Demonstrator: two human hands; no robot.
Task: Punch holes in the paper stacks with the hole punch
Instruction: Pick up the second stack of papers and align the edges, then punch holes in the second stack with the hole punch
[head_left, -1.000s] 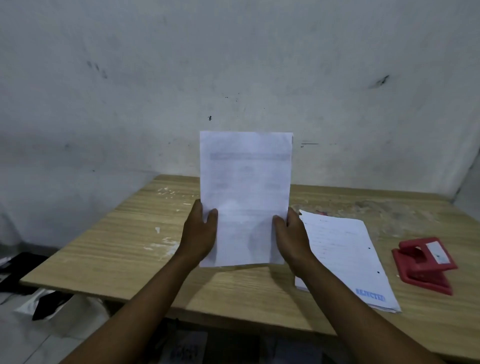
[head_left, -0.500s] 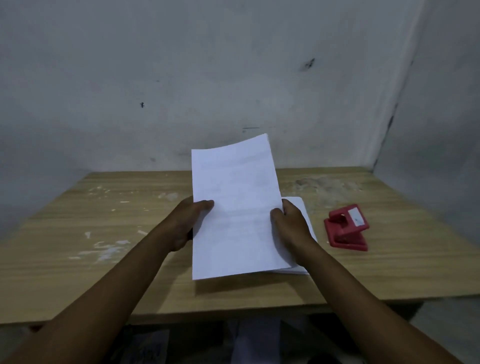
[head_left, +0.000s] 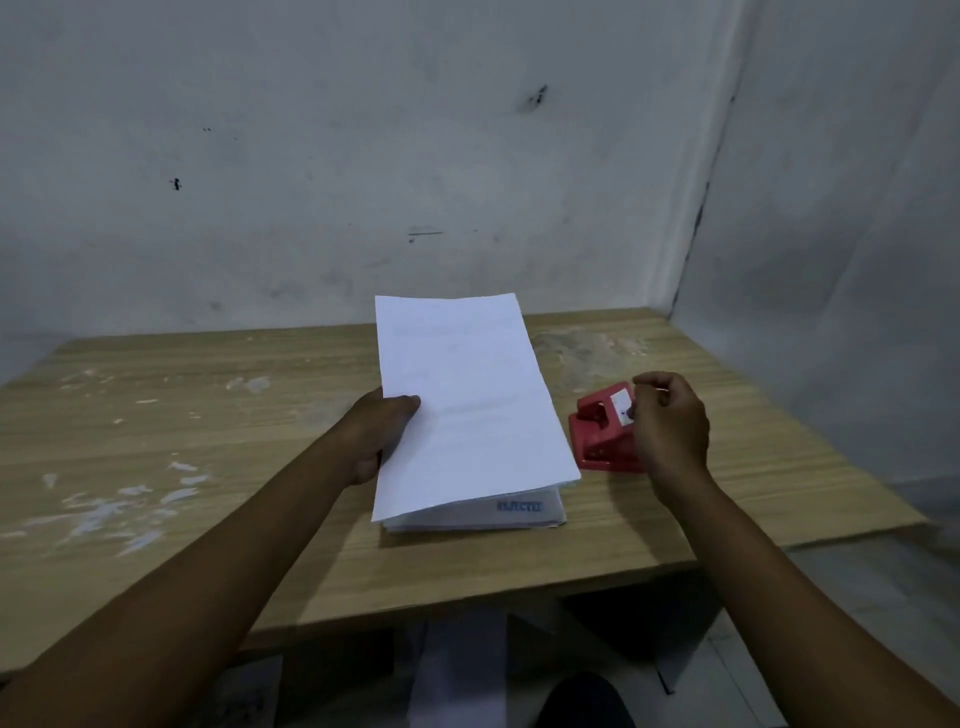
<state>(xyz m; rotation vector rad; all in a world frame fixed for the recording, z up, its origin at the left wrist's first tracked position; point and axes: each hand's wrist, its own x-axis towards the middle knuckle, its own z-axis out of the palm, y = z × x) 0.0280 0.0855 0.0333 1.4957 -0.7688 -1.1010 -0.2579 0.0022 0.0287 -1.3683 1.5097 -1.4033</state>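
Observation:
My left hand (head_left: 382, 434) grips the left edge of a thin white paper stack (head_left: 467, 405), holding it tilted just above a thicker paper pile (head_left: 483, 514) that lies on the wooden table (head_left: 208, 441). The pile's top sheet carries a blue stamp near its front edge. A red hole punch (head_left: 602, 431) with a white label sits on the table right of the papers. My right hand (head_left: 670, 421) hovers over the punch's right side, fingers curled and apart, partly covering it. I cannot tell whether the fingers touch it.
Grey walls close in behind the table and along its right side, forming a corner at the back right. White paint smears mark the left half of the tabletop. Loose papers lie on the floor under the table's front edge.
My right hand has let go of the held stack and moved right to the hole punch. My left hand has lowered the stack toward the pile. My view has swung right.

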